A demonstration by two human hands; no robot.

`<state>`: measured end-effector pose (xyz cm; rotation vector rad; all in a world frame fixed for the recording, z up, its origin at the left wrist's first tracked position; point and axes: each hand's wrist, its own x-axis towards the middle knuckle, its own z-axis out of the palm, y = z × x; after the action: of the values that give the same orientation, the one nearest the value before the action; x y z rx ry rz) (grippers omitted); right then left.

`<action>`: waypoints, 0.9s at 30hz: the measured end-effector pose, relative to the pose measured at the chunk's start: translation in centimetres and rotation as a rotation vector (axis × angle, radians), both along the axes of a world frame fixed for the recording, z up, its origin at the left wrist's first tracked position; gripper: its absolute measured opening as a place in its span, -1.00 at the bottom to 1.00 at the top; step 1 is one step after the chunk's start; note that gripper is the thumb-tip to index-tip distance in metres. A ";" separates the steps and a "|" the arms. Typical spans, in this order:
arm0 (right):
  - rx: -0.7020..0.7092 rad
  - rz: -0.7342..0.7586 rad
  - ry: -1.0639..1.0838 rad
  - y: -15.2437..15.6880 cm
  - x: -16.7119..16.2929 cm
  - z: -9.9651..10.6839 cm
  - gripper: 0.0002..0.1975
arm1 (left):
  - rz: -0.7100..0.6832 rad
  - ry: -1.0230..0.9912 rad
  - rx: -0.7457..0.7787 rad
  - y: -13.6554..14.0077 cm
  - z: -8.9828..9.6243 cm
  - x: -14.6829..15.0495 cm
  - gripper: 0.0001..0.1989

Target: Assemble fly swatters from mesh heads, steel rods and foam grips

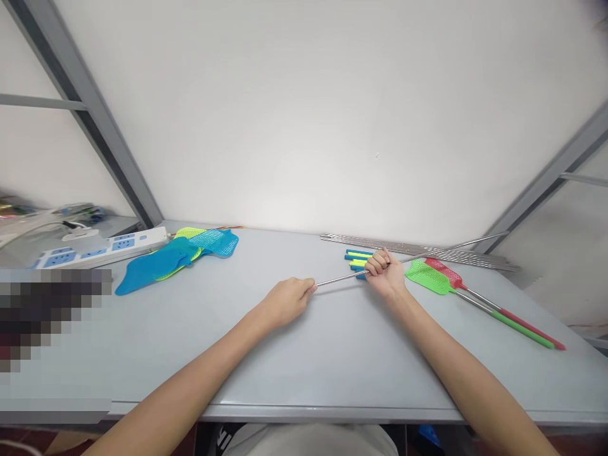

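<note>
A thin metal rod [339,278] slants across the middle of the view, rising to the right. My left hand [291,299] is closed around its lower end. Farther along, my right hand [384,273] has its fingers wrapped round the same rod, which runs on past it to the upper right. Behind my right hand lie several blue and yellow handle tubes [358,254], partly hidden by it. To the right rest a green fly swatter [430,277] and a red fly swatter [484,301], side by side with their handles toward the right.
A bundle of metal rods [475,258] lies along the wall at the back right. Blue and yellow swatter heads [156,263] are piled at the left, beside a white power strip [137,240]. Grey metal frame posts [118,133] flank the table [332,354].
</note>
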<state>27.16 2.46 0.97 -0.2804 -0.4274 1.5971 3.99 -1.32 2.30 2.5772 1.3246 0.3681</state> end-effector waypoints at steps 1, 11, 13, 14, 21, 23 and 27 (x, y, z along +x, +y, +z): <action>0.005 0.007 0.000 0.0 0.1 0.2 -0.68 | -0.006 -0.001 0.001 0.0 0.0 0.0 -0.69; 0.059 0.016 -0.029 -0.2 0.2 0.9 -0.69 | -0.044 -0.061 -0.028 0.2 -0.5 -0.1 -0.69; 0.058 0.020 -0.024 -0.2 0.2 0.9 -0.69 | -0.054 -0.058 -0.038 0.2 -0.6 0.0 -0.68; 0.057 0.021 -0.020 -0.2 0.3 0.8 -0.69 | -0.061 -0.054 -0.045 0.1 -0.7 0.0 -0.68; 0.049 0.018 -0.013 -0.4 0.3 0.1 -0.69 | -0.076 -0.004 -0.043 -0.2 -1.2 0.3 -0.69; 0.038 0.009 -0.016 -0.5 0.2 -0.1 -0.69 | -0.072 0.012 -0.035 -0.1 -1.3 0.3 -0.69; 0.008 -0.004 -0.006 -0.5 0.0 -0.6 -0.70 | -0.055 0.044 -0.028 0.0 -1.2 0.3 -0.68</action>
<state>27.19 1.94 0.40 -0.2799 -0.4376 1.5903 4.27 -1.30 1.05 2.6070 1.2615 0.2830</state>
